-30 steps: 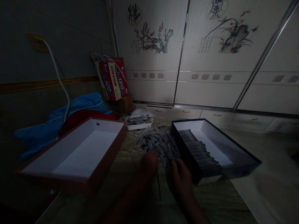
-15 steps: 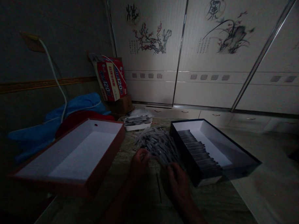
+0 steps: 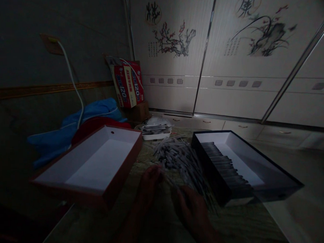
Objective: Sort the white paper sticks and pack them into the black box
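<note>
A loose pile of thin, greyish pen-like sticks (image 3: 179, 158) lies on the table in front of my hands. My left hand (image 3: 150, 177) is closed in a pinch at the near left edge of the pile; what sits in its fingertips is too dark to make out. My right hand (image 3: 193, 205), lower and to the right, is closed around a thin pen-like stick (image 3: 173, 183) that points up toward the left hand. To the right, a dark box (image 3: 225, 193) with a white inside holds a row of similar dark sticks (image 3: 223, 163) along its left side.
A red-brown box (image 3: 121, 172) with a white inside stands on the left. Behind the pile is a white tray (image 3: 157, 136) of more sticks. A blue cloth (image 3: 53, 139), a red carton (image 3: 128, 83) and sliding cabinet doors (image 3: 171, 96) are farther back.
The camera view has turned slightly left, so the scene sits farther right. Both hands have come a little nearer to me, away from the pile, with the thin stick between them.
</note>
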### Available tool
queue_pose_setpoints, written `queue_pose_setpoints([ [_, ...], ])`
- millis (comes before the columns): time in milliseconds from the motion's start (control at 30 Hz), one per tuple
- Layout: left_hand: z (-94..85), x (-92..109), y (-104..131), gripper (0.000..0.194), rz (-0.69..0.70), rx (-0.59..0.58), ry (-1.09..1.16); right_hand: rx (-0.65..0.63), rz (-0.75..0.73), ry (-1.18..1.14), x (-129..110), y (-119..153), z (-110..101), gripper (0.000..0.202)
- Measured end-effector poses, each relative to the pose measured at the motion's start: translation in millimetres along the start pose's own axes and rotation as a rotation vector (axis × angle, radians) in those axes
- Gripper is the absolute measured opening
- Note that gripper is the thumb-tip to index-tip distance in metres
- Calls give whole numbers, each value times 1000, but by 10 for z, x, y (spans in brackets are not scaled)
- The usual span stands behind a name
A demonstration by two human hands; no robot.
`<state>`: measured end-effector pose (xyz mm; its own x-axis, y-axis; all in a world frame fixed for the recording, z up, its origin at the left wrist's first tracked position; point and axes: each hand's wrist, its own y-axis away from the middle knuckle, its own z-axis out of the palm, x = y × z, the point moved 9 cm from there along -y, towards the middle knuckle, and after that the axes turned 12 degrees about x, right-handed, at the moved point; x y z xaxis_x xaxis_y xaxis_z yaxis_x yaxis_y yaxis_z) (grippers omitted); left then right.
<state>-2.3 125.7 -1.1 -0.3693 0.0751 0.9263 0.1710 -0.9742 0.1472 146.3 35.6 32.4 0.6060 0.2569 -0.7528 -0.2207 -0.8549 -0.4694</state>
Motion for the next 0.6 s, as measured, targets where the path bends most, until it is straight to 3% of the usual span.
queue_pose_setpoints([
  [333,109,69,112,24,66,-34,-134,-15,-36,51,20,-1,20,30],
  [600,79,-48,121,25,-15,12,6,-57,-95,161,26,77,129,27],
])
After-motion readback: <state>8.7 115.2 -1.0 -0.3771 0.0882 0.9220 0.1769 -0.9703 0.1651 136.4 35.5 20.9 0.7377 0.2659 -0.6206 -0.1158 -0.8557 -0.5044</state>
